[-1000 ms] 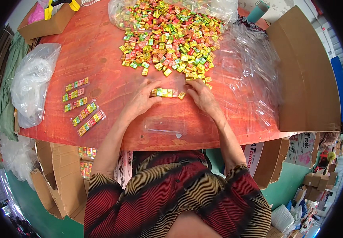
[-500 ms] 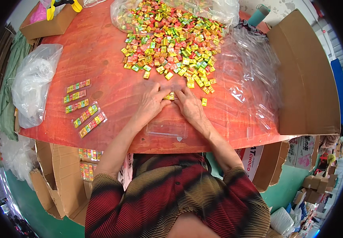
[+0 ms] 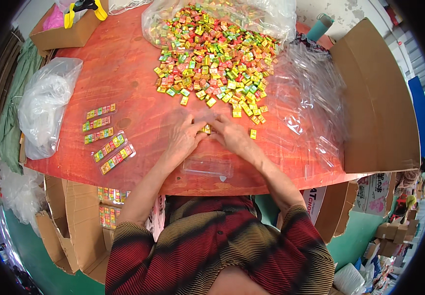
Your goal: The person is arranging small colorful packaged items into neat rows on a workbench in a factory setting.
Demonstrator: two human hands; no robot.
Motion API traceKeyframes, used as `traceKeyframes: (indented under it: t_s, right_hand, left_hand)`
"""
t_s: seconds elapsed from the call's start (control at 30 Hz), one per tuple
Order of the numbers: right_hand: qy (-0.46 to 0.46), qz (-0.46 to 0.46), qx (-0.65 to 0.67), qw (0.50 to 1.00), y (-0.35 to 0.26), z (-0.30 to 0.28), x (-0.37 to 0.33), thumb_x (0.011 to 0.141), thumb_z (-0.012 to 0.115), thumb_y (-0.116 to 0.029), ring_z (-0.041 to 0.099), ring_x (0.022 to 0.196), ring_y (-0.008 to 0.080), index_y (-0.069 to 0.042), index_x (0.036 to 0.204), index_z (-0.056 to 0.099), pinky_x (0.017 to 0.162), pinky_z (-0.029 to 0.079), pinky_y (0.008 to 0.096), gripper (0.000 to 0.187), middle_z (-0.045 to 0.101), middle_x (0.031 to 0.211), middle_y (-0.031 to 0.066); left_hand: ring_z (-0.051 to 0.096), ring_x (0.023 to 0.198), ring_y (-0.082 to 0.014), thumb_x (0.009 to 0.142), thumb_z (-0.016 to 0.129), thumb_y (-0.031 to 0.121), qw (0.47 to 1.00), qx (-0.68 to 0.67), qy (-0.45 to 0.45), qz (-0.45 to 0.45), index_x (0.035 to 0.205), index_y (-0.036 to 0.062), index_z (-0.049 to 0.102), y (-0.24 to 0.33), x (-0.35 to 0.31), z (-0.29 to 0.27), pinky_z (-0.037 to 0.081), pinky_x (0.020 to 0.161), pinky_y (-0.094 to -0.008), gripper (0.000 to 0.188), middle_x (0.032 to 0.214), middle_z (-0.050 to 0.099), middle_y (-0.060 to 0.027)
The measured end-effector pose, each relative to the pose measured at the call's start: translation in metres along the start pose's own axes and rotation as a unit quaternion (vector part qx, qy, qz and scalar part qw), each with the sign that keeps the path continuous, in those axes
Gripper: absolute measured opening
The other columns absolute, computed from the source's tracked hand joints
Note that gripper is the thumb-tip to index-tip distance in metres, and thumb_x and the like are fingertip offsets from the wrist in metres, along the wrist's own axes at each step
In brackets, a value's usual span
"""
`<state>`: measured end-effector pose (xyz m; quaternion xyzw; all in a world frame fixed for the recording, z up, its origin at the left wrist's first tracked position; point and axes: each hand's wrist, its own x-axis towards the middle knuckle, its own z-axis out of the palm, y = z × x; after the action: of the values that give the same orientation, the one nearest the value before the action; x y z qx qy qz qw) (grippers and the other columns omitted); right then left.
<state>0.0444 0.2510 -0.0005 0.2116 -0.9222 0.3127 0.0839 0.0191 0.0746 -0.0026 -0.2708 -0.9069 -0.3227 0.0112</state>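
At the middle of the red table, both hands are closed in around a few small yellow boxes (image 3: 206,129). My left hand (image 3: 185,136) presses them from the left with thumb and fingertips. From the other side my right hand (image 3: 231,133) pinches at them, its fingers partly hiding the boxes. A single yellow box (image 3: 253,133) lies just right of my right hand. Beyond the hands spreads a large pile of small red, yellow and green boxes (image 3: 207,73). Nearer to me, below the hands, a clear flat plastic case (image 3: 207,167) rests on the tabletop.
Several clear cases filled with rows of boxes (image 3: 109,147) lie at the left. A clear plastic bag (image 3: 50,108) sits beyond them. Empty clear sleeves (image 3: 315,93) are heaped at the right, beside a tall cardboard box (image 3: 377,98). Opened cartons (image 3: 87,216) stand below the table's front edge.
The whole view has shifted slightly. The boxes between my fingers have moved a little to the left, and my right hand has followed them. The pile and filled cases stay put.
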Motion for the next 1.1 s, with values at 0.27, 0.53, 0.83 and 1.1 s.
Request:
traceKeyframes:
  t_s: [0.27, 0.53, 0.83, 1.1]
  right_hand:
    - [0.139, 0.196, -0.157, 0.958, 0.033, -0.008, 0.084, 0.075, 0.057, -0.013, 0.06, 0.069, 0.0353, 0.0, 0.079, 0.059, 0.058, 0.048, 0.0406, 0.014, 0.059, 0.082, 0.0197]
    - [0.118, 0.183, -0.225, 0.95, 0.037, 0.019, 0.105, 0.073, 0.055, -0.01, 0.06, 0.069, 0.0358, 0.003, 0.084, 0.055, 0.056, 0.05, 0.0416, 0.016, 0.055, 0.088, 0.0223]
    - [0.111, 0.087, -0.11, 0.984, 0.012, -0.003, 0.039, 0.079, 0.058, -0.017, 0.057, 0.067, 0.0335, -0.005, 0.087, 0.058, 0.056, 0.046, 0.0399, 0.015, 0.056, 0.077, 0.0149]
    - [0.102, 0.037, -0.198, 0.974, -0.008, 0.004, 0.017, 0.079, 0.056, -0.013, 0.057, 0.068, 0.0287, -0.003, 0.078, 0.055, 0.053, 0.047, 0.0373, 0.01, 0.054, 0.072, 0.0122]
  left_hand:
    - [0.054, 0.083, -0.0269, 0.069, 0.069, 0.02, 1.0, 0.015, 0.02, -0.002, 0.097, 0.0123, 0.064, 0.001, 0.001, 0.006, 0.044, 0.069, -0.0386, 0.029, 0.087, 0.049, -0.008]
    - [0.055, 0.08, -0.0302, 0.067, 0.07, 0.019, 0.999, 0.004, 0.048, 0.008, 0.094, 0.0115, 0.065, -0.001, 0.003, 0.008, 0.044, 0.066, -0.0412, 0.029, 0.086, 0.048, -0.0105]
    - [0.054, 0.081, -0.0309, 0.068, 0.07, 0.018, 0.998, -0.027, 0.051, 0.007, 0.093, 0.0115, 0.065, -0.006, 0.0, 0.005, 0.044, 0.067, -0.0419, 0.026, 0.087, 0.049, -0.0105]
    - [0.054, 0.081, -0.0284, 0.069, 0.069, 0.017, 0.999, 0.02, 0.039, -0.009, 0.095, 0.0106, 0.064, -0.003, -0.003, -0.001, 0.044, 0.067, -0.0394, 0.028, 0.086, 0.048, -0.01]
